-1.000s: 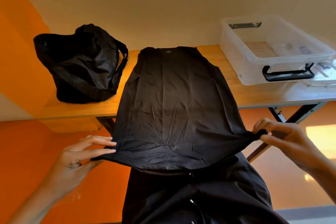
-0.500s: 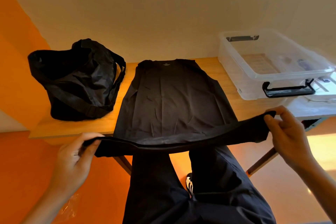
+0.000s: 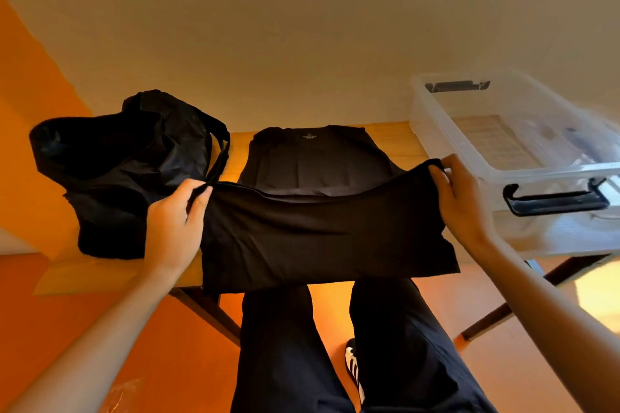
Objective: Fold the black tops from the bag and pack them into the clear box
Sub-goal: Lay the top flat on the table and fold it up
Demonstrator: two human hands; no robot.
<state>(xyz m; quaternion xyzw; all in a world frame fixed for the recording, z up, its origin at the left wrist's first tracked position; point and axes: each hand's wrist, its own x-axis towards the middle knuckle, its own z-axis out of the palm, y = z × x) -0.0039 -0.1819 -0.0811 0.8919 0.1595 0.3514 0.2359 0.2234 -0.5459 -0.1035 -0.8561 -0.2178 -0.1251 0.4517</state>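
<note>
On wooden table (image 3: 396, 141) — black top (image 3: 318, 228), hem pinched by left hand (image 3: 174, 221), right hand (image 3: 459, 201)

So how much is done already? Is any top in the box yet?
Just started. Done: one black top is out of the bag and lies on the table. In hand: the left hand and right hand pinch its bottom corners, lifted over its upper half for a first fold. Left: finish folding and pack it; no black top shows in the clear box.
</note>
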